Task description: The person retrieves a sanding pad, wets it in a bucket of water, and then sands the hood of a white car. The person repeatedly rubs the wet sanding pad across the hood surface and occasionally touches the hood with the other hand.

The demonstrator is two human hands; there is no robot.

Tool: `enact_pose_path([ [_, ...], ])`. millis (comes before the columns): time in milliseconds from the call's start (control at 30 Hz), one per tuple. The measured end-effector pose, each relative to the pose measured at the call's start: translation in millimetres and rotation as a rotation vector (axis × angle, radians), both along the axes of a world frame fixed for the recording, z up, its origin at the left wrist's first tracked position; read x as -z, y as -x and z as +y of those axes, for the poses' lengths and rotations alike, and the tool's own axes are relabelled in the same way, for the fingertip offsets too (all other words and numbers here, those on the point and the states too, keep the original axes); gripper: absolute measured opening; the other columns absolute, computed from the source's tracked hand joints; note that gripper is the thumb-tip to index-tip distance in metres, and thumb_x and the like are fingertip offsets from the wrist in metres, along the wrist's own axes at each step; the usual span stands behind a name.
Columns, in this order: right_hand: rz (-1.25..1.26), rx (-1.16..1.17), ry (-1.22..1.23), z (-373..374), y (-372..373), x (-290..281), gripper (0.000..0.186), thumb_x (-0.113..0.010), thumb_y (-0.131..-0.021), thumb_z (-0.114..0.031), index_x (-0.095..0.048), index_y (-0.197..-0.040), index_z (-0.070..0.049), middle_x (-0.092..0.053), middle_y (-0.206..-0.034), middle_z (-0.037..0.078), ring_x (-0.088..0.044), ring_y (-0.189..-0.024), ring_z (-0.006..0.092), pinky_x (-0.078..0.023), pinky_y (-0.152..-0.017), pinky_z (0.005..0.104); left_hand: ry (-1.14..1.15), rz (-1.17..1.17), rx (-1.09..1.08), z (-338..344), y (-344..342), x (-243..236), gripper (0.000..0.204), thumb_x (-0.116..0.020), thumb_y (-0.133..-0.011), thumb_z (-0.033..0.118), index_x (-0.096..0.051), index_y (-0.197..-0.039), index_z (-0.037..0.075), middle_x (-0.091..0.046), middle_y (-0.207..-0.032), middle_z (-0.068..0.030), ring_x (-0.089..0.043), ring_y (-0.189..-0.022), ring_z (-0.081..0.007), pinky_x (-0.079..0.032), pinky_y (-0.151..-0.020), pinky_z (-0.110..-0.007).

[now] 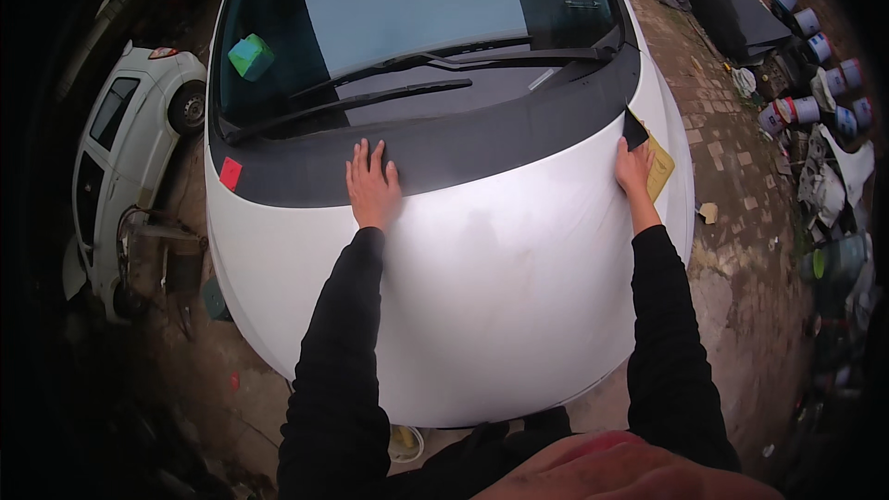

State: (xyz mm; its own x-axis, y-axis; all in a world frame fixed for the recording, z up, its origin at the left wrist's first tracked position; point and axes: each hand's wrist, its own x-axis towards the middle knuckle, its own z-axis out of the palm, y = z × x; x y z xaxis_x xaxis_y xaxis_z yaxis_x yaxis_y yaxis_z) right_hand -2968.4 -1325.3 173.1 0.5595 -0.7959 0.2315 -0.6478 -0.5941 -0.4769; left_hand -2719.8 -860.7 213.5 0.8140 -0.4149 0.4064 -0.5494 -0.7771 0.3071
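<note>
My left hand (373, 187) lies with its fingers spread on the rear edge of a white car hood (482, 296), fingertips over the dark cowl panel (482, 146). At the hood's right rear corner, my right hand (634, 167) is closed at the edge of a thin yellow sheet (660, 169). A flat black piece (634, 130) shows at its fingertips; whether it is part of the sheet I cannot tell. Long black wiper arms (398, 91) rest across the base of the windshield (407, 9). A small red tag (231, 173) sits at the cowl's left end.
Behind the windshield's left side is a green and blue packet (250, 57). Another white vehicle (125, 148) stands to the left. Several paint buckets (789, 115) and scrap panels (736, 9) lie on the right. A white bucket (406, 444) sits below the hood's front edge.
</note>
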Motion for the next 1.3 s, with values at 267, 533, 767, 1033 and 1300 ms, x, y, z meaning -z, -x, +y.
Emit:
enact_pose_path([
  [267,0.131,-0.343,-0.019,239.1,119.3,15.3,0.071,-0.048,-0.108,-0.023,-0.028,-0.174,-0.008,-0.023,-0.182,0.012,-0.014,-0.170,0.0316,-0.006,-0.136,0.0555,0.001,0.000,0.006,1.1,-0.9,3.4,0.051,-0.051,-0.110,0.032,-0.055,-0.158,0.015,-0.040,-0.174,-0.0131,-0.030,-0.165,-0.0296,-0.017,-0.137,-0.049],
  [533,0.065,-0.255,-0.065,191.2,108.3,10.2,0.067,-0.050,-0.108,-0.024,-0.036,-0.172,-0.008,-0.033,-0.179,0.009,-0.023,-0.168,0.0268,-0.011,-0.136,0.0550,-0.018,-0.005,0.005,2.2,-0.1,-0.6,0.051,-0.047,-0.113,0.034,-0.054,-0.160,0.015,-0.040,-0.174,-0.0144,-0.031,-0.164,-0.0314,-0.017,-0.136,-0.049],
  [767,-0.092,-0.033,0.043,-0.6,29.2,11.2,0.065,-0.050,-0.111,-0.027,-0.033,-0.170,-0.007,-0.034,-0.176,0.014,-0.024,-0.166,0.0326,-0.015,-0.134,0.0561,-0.016,-0.001,0.006,1.4,-1.8,-0.2,0.051,-0.047,-0.113,0.033,-0.053,-0.160,0.015,-0.040,-0.174,-0.0141,-0.030,-0.165,-0.0312,-0.017,-0.137,-0.049],
  [1033,0.120,-0.410,-0.013,235.2,126.3,9.9,0.074,-0.056,-0.103,-0.016,-0.032,-0.172,-0.006,-0.026,-0.181,0.012,-0.019,-0.169,0.0302,-0.009,-0.136,0.0548,0.003,0.023,0.010,0.7,-0.1,-2.5,0.052,-0.049,-0.108,0.028,-0.054,-0.158,0.012,-0.039,-0.173,-0.0156,-0.029,-0.165,-0.0312,-0.016,-0.137,-0.049],
  [1300,-0.013,-0.396,-0.031,186.4,119.2,11.9,0.065,-0.050,-0.108,-0.024,-0.038,-0.170,-0.007,-0.034,-0.178,0.011,-0.023,-0.168,0.0297,-0.011,-0.135,0.0552,0.014,0.006,0.020,0.5,0.8,-5.2,0.052,-0.049,-0.109,0.029,-0.054,-0.158,0.013,-0.040,-0.173,-0.0154,-0.029,-0.165,-0.0313,-0.017,-0.137,-0.049],
])
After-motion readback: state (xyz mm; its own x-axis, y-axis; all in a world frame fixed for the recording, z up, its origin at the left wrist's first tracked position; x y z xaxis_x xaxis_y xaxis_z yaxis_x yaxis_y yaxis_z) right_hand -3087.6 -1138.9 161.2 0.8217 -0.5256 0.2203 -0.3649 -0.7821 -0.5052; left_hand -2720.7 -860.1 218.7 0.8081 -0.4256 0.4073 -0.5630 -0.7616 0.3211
